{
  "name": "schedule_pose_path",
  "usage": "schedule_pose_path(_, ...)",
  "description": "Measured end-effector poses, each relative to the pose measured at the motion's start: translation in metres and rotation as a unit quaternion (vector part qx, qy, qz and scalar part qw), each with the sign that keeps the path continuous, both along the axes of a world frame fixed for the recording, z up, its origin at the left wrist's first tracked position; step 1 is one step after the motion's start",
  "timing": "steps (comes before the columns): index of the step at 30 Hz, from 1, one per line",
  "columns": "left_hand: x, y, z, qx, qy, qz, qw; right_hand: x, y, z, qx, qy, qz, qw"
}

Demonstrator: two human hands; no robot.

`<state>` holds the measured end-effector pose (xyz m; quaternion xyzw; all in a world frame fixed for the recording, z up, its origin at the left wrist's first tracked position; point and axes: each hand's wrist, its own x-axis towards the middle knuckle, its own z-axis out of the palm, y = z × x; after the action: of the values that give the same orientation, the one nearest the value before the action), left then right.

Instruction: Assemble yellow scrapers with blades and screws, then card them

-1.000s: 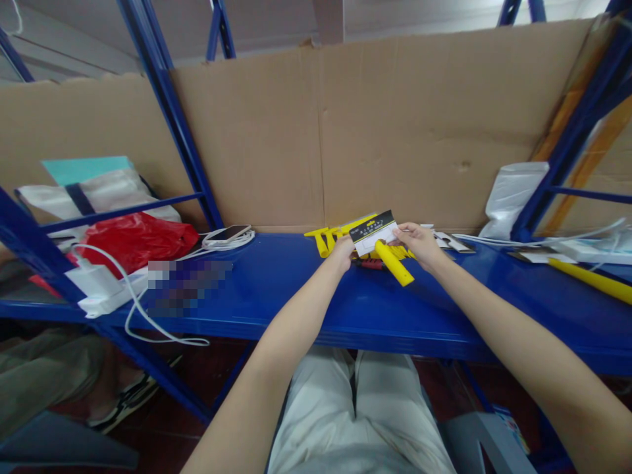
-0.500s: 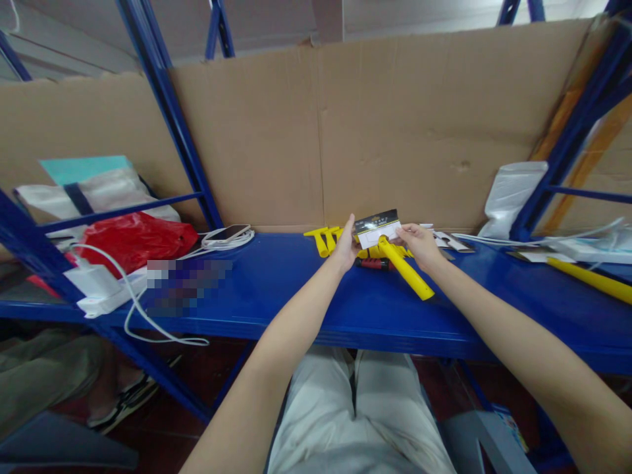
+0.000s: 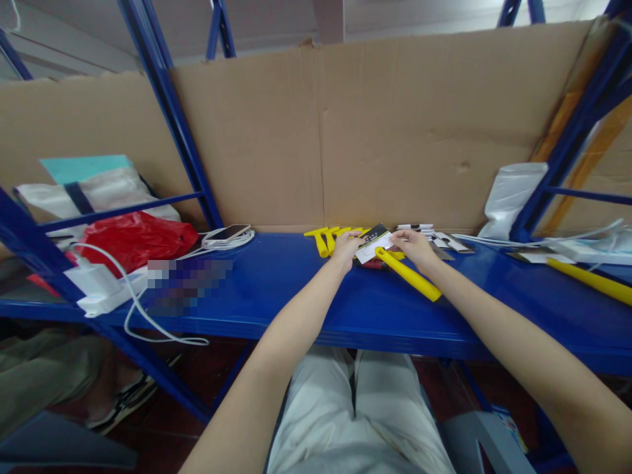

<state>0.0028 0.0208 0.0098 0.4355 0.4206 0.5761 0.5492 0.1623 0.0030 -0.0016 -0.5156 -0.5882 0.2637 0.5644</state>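
A black-and-white printed card (image 3: 374, 243) is held tilted above the blue bench, with my left hand (image 3: 347, 247) closed on its left side. The fingers of my right hand (image 3: 413, 246) pinch its right corner. Against the lower edge of the card is the end of a yellow tool handle (image 3: 412, 276), which slants down to the right; how the two are joined cannot be made out. Behind my left hand, several yellow T-shaped tools (image 3: 322, 242) lie in a row. Partly hidden under the card is a red-and-black handle (image 3: 372, 264).
More cards (image 3: 453, 243) lie right of my hands, near a white plastic pouch (image 3: 513, 197). Another yellow tool (image 3: 590, 280) is at the far right. On the left are a phone (image 3: 226, 234), a power strip (image 3: 111, 299) and a red bag (image 3: 141, 240). Cardboard (image 3: 395, 131) walls the back.
The card has turned and dropped a little, its left side now lower. My left fingers have folded over it. The yellow handle's lower end has swung slightly right.
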Motion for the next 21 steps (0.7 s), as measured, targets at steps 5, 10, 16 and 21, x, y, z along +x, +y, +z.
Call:
schedule_pose_path(5, -0.002, 0.001, 0.001, 0.001, -0.025, 0.031, 0.999, 0.005, -0.001, 0.003, 0.146, -0.214, -0.065, 0.964)
schedule_pose_path(10, -0.004, 0.002, 0.003, -0.006, -0.035, 0.050, 0.998, -0.001, -0.012, 0.010, 0.142, -0.341, -0.013, 0.929)
schedule_pose_path(16, -0.005, 0.003, 0.004, -0.004, -0.066, 0.085, 0.994, -0.010, -0.018, 0.005, 0.119, -0.433, 0.068, 0.891)
schedule_pose_path(21, -0.007, 0.005, 0.002, 0.002, -0.077, 0.096, 0.992, -0.014, -0.022, 0.006, 0.149, -0.507, 0.062, 0.847)
